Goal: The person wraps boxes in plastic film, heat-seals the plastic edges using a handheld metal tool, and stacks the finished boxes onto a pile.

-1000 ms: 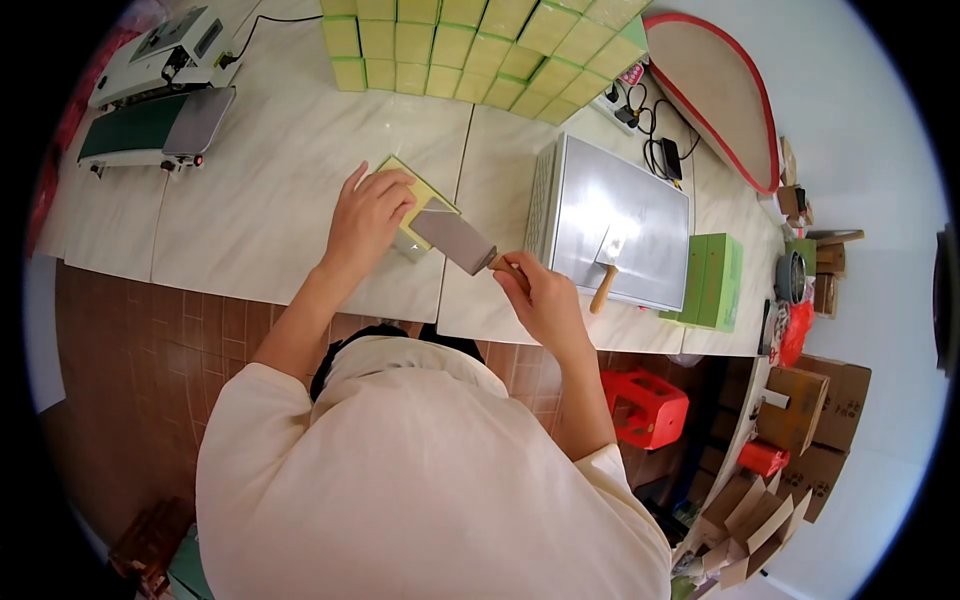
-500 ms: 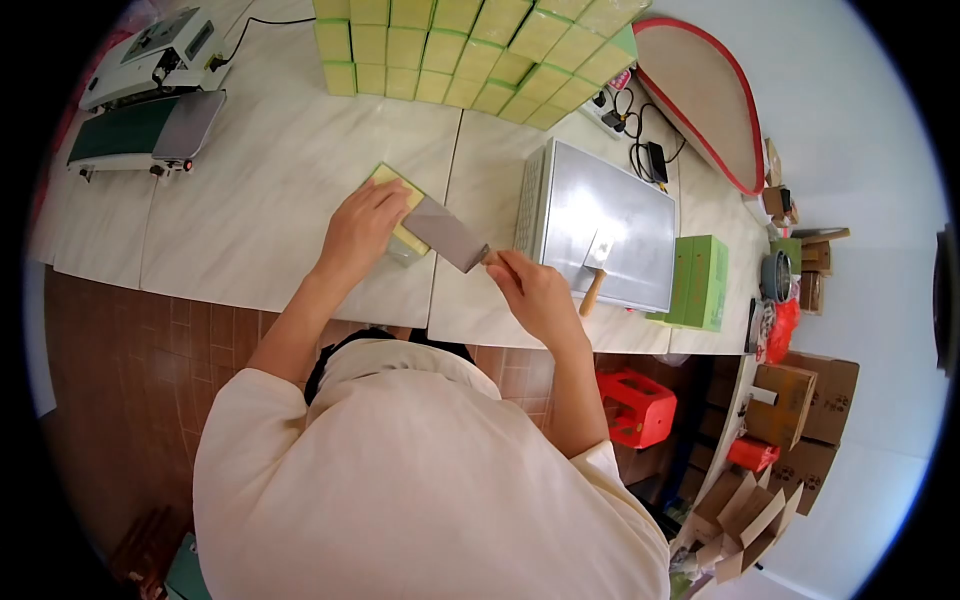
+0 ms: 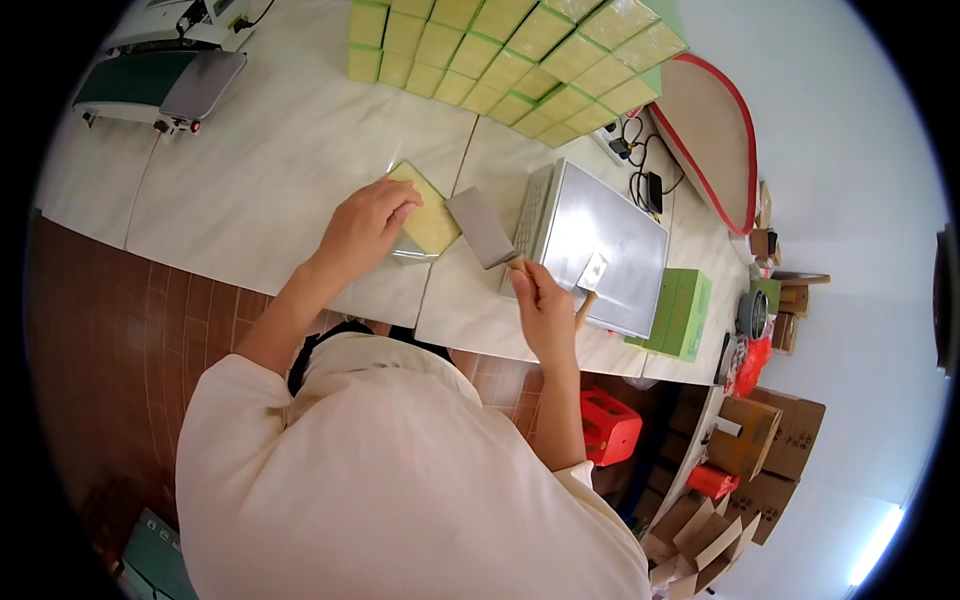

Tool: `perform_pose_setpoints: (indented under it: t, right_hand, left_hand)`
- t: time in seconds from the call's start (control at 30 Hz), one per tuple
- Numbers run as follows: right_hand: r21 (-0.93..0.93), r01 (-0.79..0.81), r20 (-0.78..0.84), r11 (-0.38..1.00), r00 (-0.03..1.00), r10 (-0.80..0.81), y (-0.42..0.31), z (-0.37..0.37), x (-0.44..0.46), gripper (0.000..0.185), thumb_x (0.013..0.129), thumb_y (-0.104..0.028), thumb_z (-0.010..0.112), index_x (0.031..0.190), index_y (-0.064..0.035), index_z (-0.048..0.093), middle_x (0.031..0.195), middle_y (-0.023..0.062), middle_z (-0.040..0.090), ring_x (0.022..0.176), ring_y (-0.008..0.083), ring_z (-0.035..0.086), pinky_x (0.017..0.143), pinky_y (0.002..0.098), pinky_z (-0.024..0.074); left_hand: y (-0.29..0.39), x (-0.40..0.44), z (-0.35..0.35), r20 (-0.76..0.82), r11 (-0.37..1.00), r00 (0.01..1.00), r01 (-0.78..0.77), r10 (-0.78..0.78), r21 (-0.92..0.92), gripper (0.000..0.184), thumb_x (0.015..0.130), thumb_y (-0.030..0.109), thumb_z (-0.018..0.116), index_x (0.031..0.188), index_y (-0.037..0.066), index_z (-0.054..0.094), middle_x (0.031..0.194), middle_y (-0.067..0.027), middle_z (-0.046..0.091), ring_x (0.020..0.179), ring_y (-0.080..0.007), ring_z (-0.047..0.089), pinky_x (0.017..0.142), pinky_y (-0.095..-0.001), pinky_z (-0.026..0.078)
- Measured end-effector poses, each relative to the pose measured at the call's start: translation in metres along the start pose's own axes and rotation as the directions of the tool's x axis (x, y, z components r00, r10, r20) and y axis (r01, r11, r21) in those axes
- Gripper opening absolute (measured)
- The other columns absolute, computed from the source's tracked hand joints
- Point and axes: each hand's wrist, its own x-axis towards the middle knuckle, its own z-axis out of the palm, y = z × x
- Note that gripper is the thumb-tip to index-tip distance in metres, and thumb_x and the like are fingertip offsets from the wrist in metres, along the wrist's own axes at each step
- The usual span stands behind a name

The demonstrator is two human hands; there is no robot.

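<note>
Right hand (image 3: 548, 312) first: fingers curled closed around the wooden handle of a broad-bladed scraper (image 3: 482, 228), its flat metal blade angled up and to the left. The blade's far corner sits just beside the yellow-faced box (image 3: 436, 222) — a thin gap of tabletop shows between them.

Over to the left hand (image 3: 368, 228): fingers bent and close together, tips on the box's yellow face; the thumb's hidden, so I can't tell whether it grips or only presses. The box lies on the marbled table (image 3: 250, 170), in front of the body, with something clear showing along its near end.

Right of the scraper, a silver metal unit (image 3: 612, 245), a second scraper (image 3: 592, 273) lying on its top. Beyond that, green boxes (image 3: 680, 312) stand near its right side — and at the far edge, stacked yellow-and-green boxes (image 3: 500, 65) rise in rows.
</note>
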Motion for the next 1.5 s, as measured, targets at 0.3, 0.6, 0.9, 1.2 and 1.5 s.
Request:
perform_pose_setpoints:
  t: [0.3, 0.6, 0.9, 1.2, 1.5]
  right_hand:
    - [-0.151, 0.221, -0.012, 0.963, 0.974, -0.226, -0.024, 0.029, 0.002, 0.017, 0.090, -0.016, 0.066, 0.103, -0.0053, 0.064, 0.074, 0.0122, 0.065, 0.060, 0.0303, 0.062, 0.052, 0.0377, 0.0475]
    - [-0.128, 0.340, 0.050, 0.932, 0.940, -0.337, -0.039, 0.034, 0.004, 0.018, 0.091, -0.012, 0.066, 0.106, -0.0019, 0.065, 0.074, 0.0142, 0.065, 0.055, 0.0272, 0.060, 0.052, 0.0339, 0.0466]
    - [-0.084, 0.302, 0.148, 0.950, 0.946, -0.287, -0.039, 0.028, 0.009, 0.017, 0.091, -0.016, 0.064, 0.104, -0.0051, 0.063, 0.080, 0.0129, 0.066, 0.062, 0.0329, 0.062, 0.053, 0.0396, 0.0480]
    - [-0.103, 0.268, 0.202, 0.958, 0.949, -0.244, -0.042, 0.027, -0.007, 0.017, 0.092, -0.017, 0.063, 0.104, -0.0049, 0.063, 0.081, 0.0151, 0.066, 0.066, 0.0350, 0.063, 0.055, 0.0408, 0.0482]
    - [-0.071, 0.076, 0.132, 0.995, 0.989, -0.067, -0.022, -0.026, -0.040, 0.018, 0.094, -0.014, 0.062, 0.104, 0.0006, 0.065, 0.065, 0.0110, 0.056, 0.054, 0.0159, 0.050, 0.052, 0.0282, 0.0400]
  left_hand:
    - [-0.029, -0.008, -0.036, 0.043, 0.985, 0.992, 0.126, -0.122, -0.116, 0.053, 0.079, -0.013, 0.048, 0.128, 0.007, 0.053, 0.131, -0.0115, 0.054, 0.122, -0.0298, 0.052, 0.104, -0.0367, 0.041]
    - [-0.030, 0.002, -0.026, 0.273, 0.975, 0.961, 0.089, -0.030, -0.205, 0.073, 0.069, -0.001, 0.075, 0.136, 0.016, 0.053, 0.153, -0.0078, 0.031, 0.141, -0.0300, 0.029, 0.115, -0.0404, 0.029]
    - [-0.033, 0.027, -0.013, 0.317, 0.932, 0.926, -0.084, 0.204, -0.352, 0.009, 0.079, 0.018, 0.075, 0.074, 0.010, 0.074, 0.129, -0.0006, 0.059, 0.140, -0.0285, 0.033, 0.118, -0.0470, 0.019]
    - [-0.033, 0.038, -0.014, 0.384, 0.911, 0.908, 0.005, 0.168, -0.413, 0.014, 0.081, 0.019, 0.072, 0.077, 0.006, 0.072, 0.120, -0.0030, 0.062, 0.130, -0.0272, 0.045, 0.105, -0.0388, 0.038]
    - [-0.030, 0.059, -0.015, 0.494, 0.974, 0.865, 0.032, 0.085, -0.224, 0.012, 0.077, 0.018, 0.073, 0.076, 0.007, 0.068, 0.111, -0.0019, 0.059, 0.112, -0.0225, 0.050, 0.098, -0.0355, 0.040]
